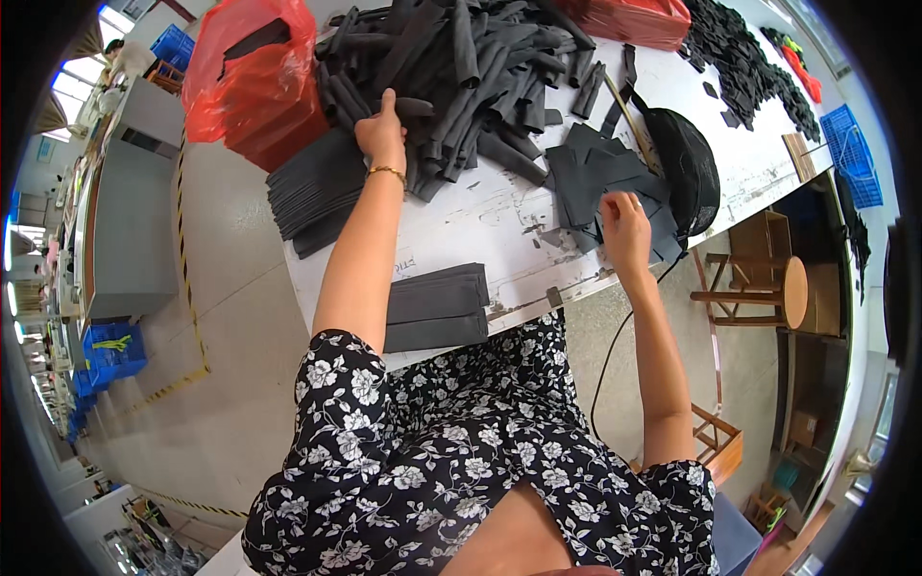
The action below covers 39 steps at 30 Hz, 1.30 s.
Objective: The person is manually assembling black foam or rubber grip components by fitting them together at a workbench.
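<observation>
My left hand (382,137) reaches to the far left of the table, its thumb pointing away and its fingers closed round a rolled black fabric piece (415,108). That piece lies at the edge of a big heap of black fabric rolls (499,86). My right hand (624,228) is closed, fingertips curled together, over a loose pile of flat black fabric pieces (597,173). What it pinches, if anything, is hidden. Beside my left wrist lies a neat stack of black fabric strips (322,187). Folded black strips (437,307) lie at the near edge.
A red plastic bag (254,82) stands at the left, another red bag (634,21) at the back. A black mesh-covered object (684,168) sits right of the flat pile. Small black scraps (749,67) cover the far right. A wooden stool (768,293) stands beyond the white table (499,230).
</observation>
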Available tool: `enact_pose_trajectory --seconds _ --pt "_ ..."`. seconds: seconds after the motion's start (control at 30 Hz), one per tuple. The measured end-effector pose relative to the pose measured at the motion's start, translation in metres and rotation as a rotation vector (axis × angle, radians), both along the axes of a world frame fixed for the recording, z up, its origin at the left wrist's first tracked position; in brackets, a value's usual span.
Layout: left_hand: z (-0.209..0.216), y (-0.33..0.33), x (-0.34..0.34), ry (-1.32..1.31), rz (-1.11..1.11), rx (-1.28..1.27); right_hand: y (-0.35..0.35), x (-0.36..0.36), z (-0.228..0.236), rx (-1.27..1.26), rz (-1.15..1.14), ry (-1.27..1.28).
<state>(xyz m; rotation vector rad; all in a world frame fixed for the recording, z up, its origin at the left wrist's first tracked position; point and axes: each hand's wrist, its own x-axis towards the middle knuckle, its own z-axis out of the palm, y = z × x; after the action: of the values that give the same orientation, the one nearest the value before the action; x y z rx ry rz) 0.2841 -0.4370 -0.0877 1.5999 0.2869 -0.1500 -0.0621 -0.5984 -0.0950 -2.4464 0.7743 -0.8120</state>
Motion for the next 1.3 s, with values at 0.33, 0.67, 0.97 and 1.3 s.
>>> enact_pose_trajectory --seconds 0.33,0.67,0.97,1.3 --pt "0.031 0.049 -0.033 -0.111 -0.349 -0.423 0.035 0.080 -0.036 -0.571 -0.002 0.785" --pt "0.018 0.109 -0.114 0.158 -0.422 -0.904 0.024 0.030 -0.005 -0.343 0.037 0.239" --pt "0.049 0.129 -0.190 0.286 -0.570 -0.954 0.135 0.044 0.096 -0.406 0.456 -0.231" --pt "0.068 0.171 -0.206 0.180 -0.475 -0.920 0.162 0.036 0.095 0.597 0.681 -0.206"
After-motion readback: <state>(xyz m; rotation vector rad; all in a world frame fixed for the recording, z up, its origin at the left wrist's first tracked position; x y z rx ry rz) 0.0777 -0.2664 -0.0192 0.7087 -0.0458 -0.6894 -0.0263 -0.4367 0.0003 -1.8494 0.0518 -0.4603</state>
